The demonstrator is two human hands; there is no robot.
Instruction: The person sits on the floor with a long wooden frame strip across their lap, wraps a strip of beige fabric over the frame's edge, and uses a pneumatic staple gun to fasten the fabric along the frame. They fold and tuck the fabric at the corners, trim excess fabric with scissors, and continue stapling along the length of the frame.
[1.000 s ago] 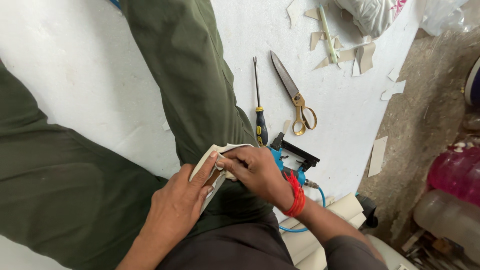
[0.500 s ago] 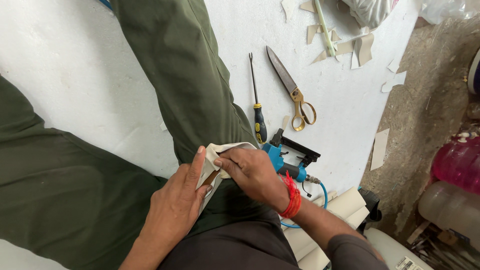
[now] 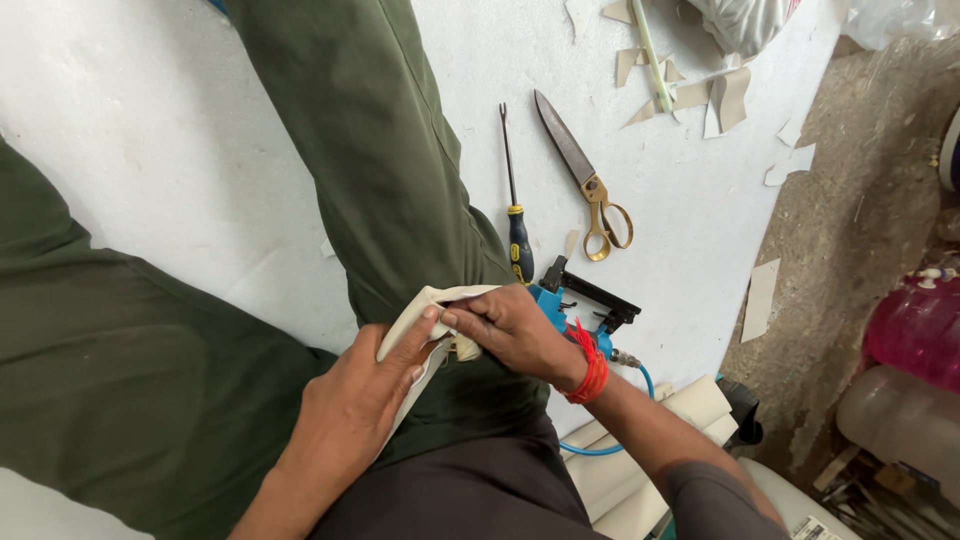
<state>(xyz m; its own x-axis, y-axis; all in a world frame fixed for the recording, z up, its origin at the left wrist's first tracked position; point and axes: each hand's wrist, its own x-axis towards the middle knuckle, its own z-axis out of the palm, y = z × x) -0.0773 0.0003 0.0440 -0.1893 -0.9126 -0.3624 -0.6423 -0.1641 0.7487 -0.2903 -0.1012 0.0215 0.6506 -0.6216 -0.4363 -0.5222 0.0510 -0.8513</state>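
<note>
Left hand (image 3: 355, 405) and right hand (image 3: 510, 330) pinch a folded cream leather piece (image 3: 425, 310) on the green-trousered thigh (image 3: 390, 200) — blue staple gun (image 3: 580, 305) just beside the right wrist, screwdriver (image 3: 514, 200) and brass-handled scissors (image 3: 585, 180) beyond on the white surface (image 3: 150, 150).

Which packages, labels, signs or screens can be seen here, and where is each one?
Printed label: bottom right corner, small white patch with dark print, on a pale object.
Pink container: right edge, rounded, translucent.
Clear container: below the pink one, rounded, greyish.
No signs or screens.
</note>
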